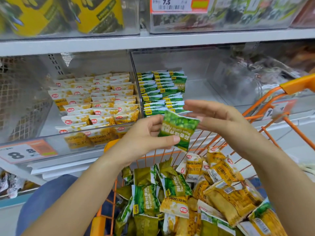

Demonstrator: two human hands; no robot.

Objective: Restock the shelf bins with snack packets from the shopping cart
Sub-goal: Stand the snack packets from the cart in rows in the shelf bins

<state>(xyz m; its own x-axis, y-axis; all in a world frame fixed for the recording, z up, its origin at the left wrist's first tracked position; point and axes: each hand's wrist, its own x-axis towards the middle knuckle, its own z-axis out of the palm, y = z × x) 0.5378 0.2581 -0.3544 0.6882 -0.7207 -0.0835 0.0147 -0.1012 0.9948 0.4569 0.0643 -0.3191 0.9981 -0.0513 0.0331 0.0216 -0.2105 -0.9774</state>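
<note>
— Above the front rim of the shopping cart (172,155), what's that packet doing?

— It's a green snack packet (178,129), held up between the cart and the shelf, print upside down. The left hand (144,138) pinches its lower left part, thumb across the front and fingers behind. It hangs just before the front wall of the green bin (196,92), not yet inside.

— And the other hand?

— The right hand (214,116) is spread, fingers straight and together, palm turned toward the packet's right edge. Whether it touches the packet I cannot tell; it grips nothing.

— How far along is the restocking, would you say?

— Partway, by my reckoning. Green packets (162,92) stand in rows along the bin's left side, from the back wall to the front; its right side shows bare floor. To the left, the yellow bin (51,143) holds yellow packets (100,106) in several rows, fuller, though with room along its left wall.

— What's left in the cart?

— Plenty. A loose heap of both kinds covers the basket: green ones (146,200) mostly toward its left, yellow ones (226,196) toward its right. I'd judge more remains than has been shelved. Both forearms reach forward over the heap, wrists raised near shelf-edge height.
</note>
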